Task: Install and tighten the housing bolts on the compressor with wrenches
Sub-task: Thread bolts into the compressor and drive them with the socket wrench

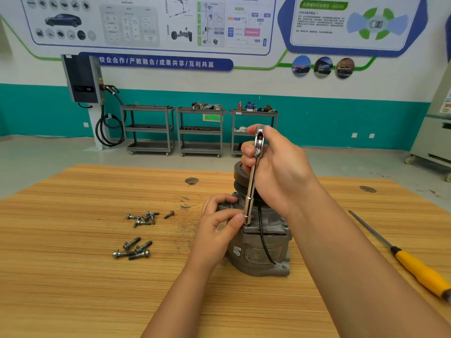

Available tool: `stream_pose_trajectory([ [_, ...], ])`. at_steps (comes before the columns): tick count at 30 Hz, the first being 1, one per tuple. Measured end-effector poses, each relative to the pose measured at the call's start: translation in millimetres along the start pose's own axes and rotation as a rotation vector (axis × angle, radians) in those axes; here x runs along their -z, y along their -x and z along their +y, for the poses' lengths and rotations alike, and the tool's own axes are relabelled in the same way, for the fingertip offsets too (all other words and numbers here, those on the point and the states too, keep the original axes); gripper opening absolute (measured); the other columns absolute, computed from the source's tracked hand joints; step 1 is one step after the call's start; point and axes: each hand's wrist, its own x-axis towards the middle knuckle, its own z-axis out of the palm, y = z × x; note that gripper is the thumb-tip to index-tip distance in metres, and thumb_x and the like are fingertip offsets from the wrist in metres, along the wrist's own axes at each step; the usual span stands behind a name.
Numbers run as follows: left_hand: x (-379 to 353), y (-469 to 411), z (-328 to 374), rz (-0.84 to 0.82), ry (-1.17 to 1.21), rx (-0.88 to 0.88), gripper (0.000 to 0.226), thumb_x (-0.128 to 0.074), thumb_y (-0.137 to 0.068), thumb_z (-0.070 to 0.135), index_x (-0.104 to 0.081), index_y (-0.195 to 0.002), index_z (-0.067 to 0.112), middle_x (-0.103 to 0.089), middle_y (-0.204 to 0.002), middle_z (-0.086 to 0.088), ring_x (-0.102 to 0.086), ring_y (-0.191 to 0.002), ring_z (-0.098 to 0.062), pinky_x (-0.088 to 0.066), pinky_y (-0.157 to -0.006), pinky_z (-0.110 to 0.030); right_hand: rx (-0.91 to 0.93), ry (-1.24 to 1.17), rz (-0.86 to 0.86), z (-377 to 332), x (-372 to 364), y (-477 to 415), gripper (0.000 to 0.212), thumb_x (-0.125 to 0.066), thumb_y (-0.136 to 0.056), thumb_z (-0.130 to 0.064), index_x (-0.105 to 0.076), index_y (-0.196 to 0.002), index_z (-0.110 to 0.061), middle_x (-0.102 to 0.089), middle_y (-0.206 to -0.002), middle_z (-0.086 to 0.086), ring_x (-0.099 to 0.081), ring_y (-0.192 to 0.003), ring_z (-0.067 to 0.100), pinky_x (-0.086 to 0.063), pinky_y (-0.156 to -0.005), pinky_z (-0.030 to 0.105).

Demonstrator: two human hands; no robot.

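One cam only, head-worn, wide-angle, facing fwd & tilted down over a wooden table. Both forearms enter from the bottom edge, so the lens sits above & just behind the hands. Left hand and right hand fall near frame centre, close up, w/ the compressor and upright wrench. Table's near edge is cut by the frame bottom; far edge lies approx mid-height. Beyond, the view runs over floor to the back wall & carts, well off, small. Wall-floor line bows, per wide lens. Yellow-handled tool at right margin, handle end clipped.
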Motion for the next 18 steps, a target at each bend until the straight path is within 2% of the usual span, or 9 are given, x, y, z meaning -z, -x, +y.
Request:
stream_pose_trajectory([
  [3, 1, 0, -1, -0.007, -0.001, 0.008, 0.02, -0.06, -0.08, 0.035, -0.075, -0.085, 0.022, -0.052, -0.116, 0.006, -0.047, -0.121, -0.012, -0.037, -0.106, -0.049, 0.045, -0.005, -0.013, -1, 7, 0, 0.024, -0.031, -0.103, -0.018, -0.054, -0.1, -0.011, -0.048, -0.071, 0.001, -0.046, -0.06, 0.011, -0.035, -0.06, 0.023],
  [5, 1, 0, -1, -0.009, -0.006, 0.013, 0.02, -0.06, -0.08, 0.035, -0.075, -0.085, 0.023, -0.052, -0.116, 0.008, -0.047, -0.121, -0.01, -0.037, -0.106, -0.048, 0.078, 0.091, 0.008, -4, 13, -2, 0.021, -0.038, -0.101, -0.015, -0.058, -0.098, -0.012, -0.052, -0.077, 0.0, -0.055, -0.069, 0.012, -0.042, -0.061, 0.022],
  [7, 0, 0, 0, -0.01, -0.018, 0.017, 0.023, -0.059, -0.081, 0.035, -0.076, -0.086, 0.022, -0.052, -0.116, 0.009, -0.045, -0.121, -0.007, -0.037, -0.106, -0.048, 0.126, 0.233, 0.045, -6, 19, -3, 0.015, -0.045, -0.099, -0.014, -0.058, -0.092, -0.017, -0.054, -0.08, -0.002, -0.056, -0.075, 0.014, -0.043, -0.063, 0.021],
  [11, 0, 1, 0, -0.001, -0.014, 0.028, 0.024, -0.057, -0.081, 0.035, -0.077, -0.083, 0.022, -0.05, -0.116, 0.012, -0.044, -0.121, -0.006, -0.038, -0.106, -0.048, 0.23, 0.434, 0.07, -8, 25, -2, 0.008, -0.055, -0.094, -0.017, -0.054, -0.086, -0.018, -0.058, -0.073, -0.008, -0.058, -0.067, 0.007, -0.044, -0.056, 0.013],
  [13, 0, 1, 1, 0.0, -0.005, 0.023, 0.023, -0.057, -0.082, 0.035, -0.077, -0.083, 0.024, -0.051, -0.115, 0.012, -0.045, -0.121, -0.007, -0.039, -0.105, -0.049, 0.297, 0.629, 0.098, -11, 25, 1, 0.009, -0.059, -0.092, -0.023, -0.055, -0.085, -0.02, -0.061, -0.076, -0.007, -0.062, -0.065, 0.005, -0.045, -0.057, 0.01],
  [16, -1, 2, 4, 0.014, 0.03, 0.02, 0.025, -0.061, -0.08, 0.043, -0.076, -0.085, 0.024, -0.053, -0.113, 0.011, -0.047, -0.12, -0.009, -0.039, -0.105, -0.048, 0.417, 0.882, 0.162, -13, 21, 5, 0.018, -0.063, -0.089, -0.032, -0.051, -0.08, -0.022, -0.062, -0.082, -0.003, -0.064, -0.078, 0.017, -0.049, -0.065, 0.021],
  [18, -2, 2, 4, 0.028, 0.023, 0.02, 0.028, -0.062, -0.078, 0.048, -0.075, -0.086, 0.024, -0.055, -0.112, 0.01, -0.048, -0.12, -0.01, -0.039, -0.105, -0.048, 0.487, 0.973, 0.212, -11, 17, 9, 0.025, -0.065, -0.088, -0.034, -0.047, -0.077, -0.021, -0.06, -0.081, 0.001, -0.059, -0.075, 0.017, -0.046, -0.065, 0.025],
])
